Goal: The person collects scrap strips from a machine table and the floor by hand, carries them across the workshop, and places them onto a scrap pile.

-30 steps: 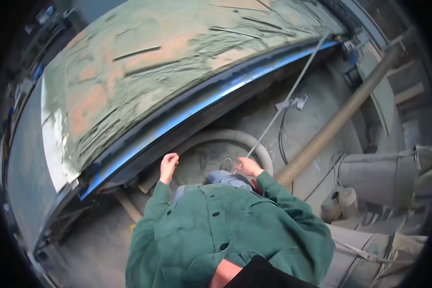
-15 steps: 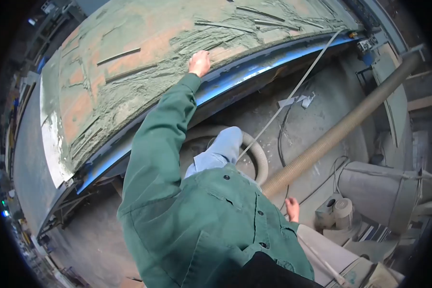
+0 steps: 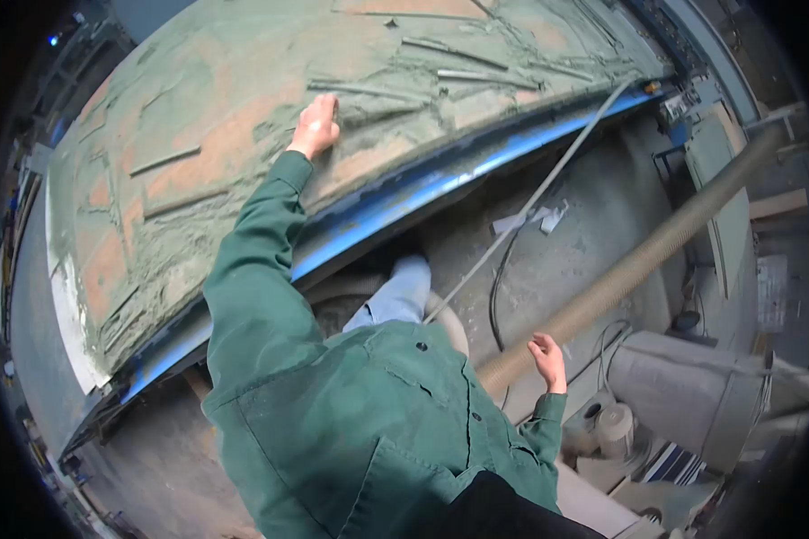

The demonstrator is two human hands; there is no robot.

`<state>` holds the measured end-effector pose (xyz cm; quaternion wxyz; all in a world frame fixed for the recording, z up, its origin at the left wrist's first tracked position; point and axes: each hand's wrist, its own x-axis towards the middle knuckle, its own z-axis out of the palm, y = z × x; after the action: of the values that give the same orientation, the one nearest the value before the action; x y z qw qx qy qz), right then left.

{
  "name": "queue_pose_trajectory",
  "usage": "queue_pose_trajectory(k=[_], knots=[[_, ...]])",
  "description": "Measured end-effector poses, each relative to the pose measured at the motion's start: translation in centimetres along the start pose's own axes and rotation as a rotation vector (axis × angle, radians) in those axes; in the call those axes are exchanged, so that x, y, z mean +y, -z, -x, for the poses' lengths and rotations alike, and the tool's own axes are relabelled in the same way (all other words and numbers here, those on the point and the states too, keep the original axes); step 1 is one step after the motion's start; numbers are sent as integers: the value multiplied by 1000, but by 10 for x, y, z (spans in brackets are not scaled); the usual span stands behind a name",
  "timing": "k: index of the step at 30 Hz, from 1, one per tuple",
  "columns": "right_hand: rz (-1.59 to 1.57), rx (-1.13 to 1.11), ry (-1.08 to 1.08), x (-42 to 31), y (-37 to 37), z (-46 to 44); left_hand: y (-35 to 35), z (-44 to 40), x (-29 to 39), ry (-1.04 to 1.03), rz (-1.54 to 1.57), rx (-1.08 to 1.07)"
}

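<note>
- Far left of the left fingers, a smooth white border (image 3: 74,328) edges the broad curved panel (image 3: 243,130), whose green-grey coating is rough and ridged around smoother orange-pink patches.
- Nearer those fingers, a short, straight thin strip (image 3: 164,161) lies on the coating.
- The left hand (image 3: 315,126) is over the panel, fingers curled together; whether they pinch anything or touch the surface, I cannot tell. A long narrow strip (image 3: 373,92) runs rightward beside them. Half a second ago this hand was closer to the glossy blue edge (image 3: 355,226); now it is farther in over the coating.
- Below and right of the left fingers, a light-blue trouser leg (image 3: 395,295) meets a slim, straight pale rod (image 3: 548,180).
- The right hand (image 3: 550,361) hangs beside a ribbed tan hose (image 3: 638,253), fingers loosely bent, holding nothing visible. It has risen towards the hose.
- Right of and below those fingers sits a dusty, rounded canister (image 3: 615,424).
</note>
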<state>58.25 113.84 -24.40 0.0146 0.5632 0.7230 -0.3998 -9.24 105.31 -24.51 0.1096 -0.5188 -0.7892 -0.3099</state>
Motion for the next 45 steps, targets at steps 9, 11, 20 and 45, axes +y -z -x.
queue_pose_trajectory(k=[9, 11, 20, 45], knots=[[185, 27, 755, -298, 50, -325, -26, -86, 10, 105, -211, -201], [280, 100, 915, -347, 46, -381, -27, -87, -1, 41, -180, -228], [851, 40, 1073, -419, 18, -457, 90, 20, -54, 922, -423, -14], [507, -121, 650, -446, 58, -461, 176, 171, -325, 1750, -111, 343]])
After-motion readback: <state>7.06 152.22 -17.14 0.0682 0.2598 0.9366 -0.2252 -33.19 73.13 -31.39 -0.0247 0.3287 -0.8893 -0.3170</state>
